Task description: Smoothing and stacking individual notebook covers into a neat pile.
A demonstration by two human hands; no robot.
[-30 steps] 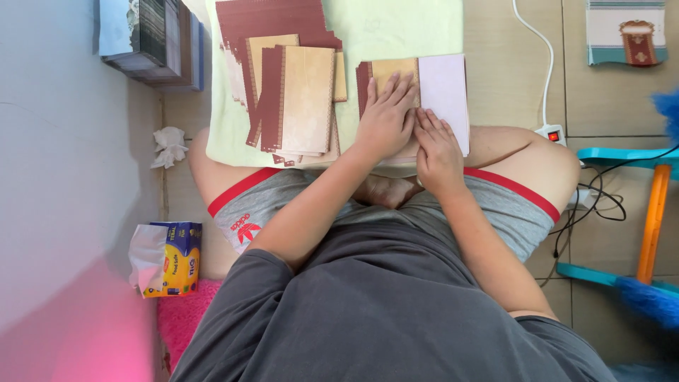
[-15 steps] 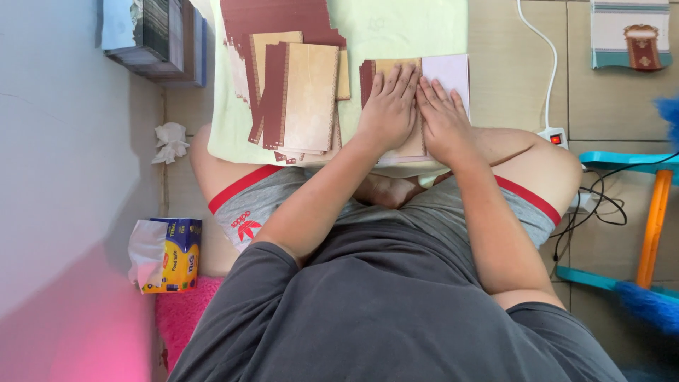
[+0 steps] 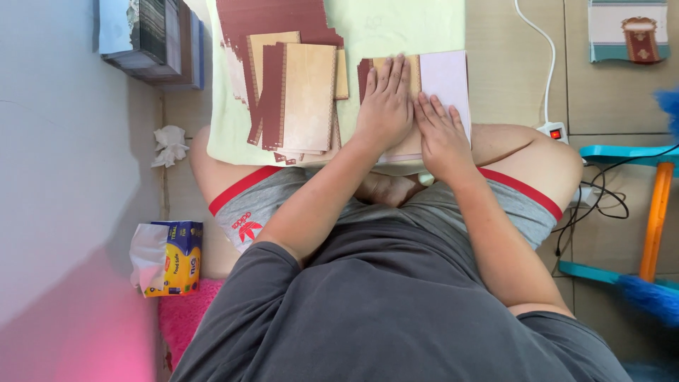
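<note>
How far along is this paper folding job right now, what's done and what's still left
Looks done: a stack of folded tan pieces with maroon edges lies on the green mat. In hand: the left hand and right hand press flat on one tan and pale pink sheet. Left: probably the maroon sheets beneath the stack, though how many is unclear.

Place: probably a home floor
Signs: tiled floor (image 3: 516,78), tissue pack (image 3: 170,258), power strip (image 3: 555,132), duster (image 3: 654,212)
</note>
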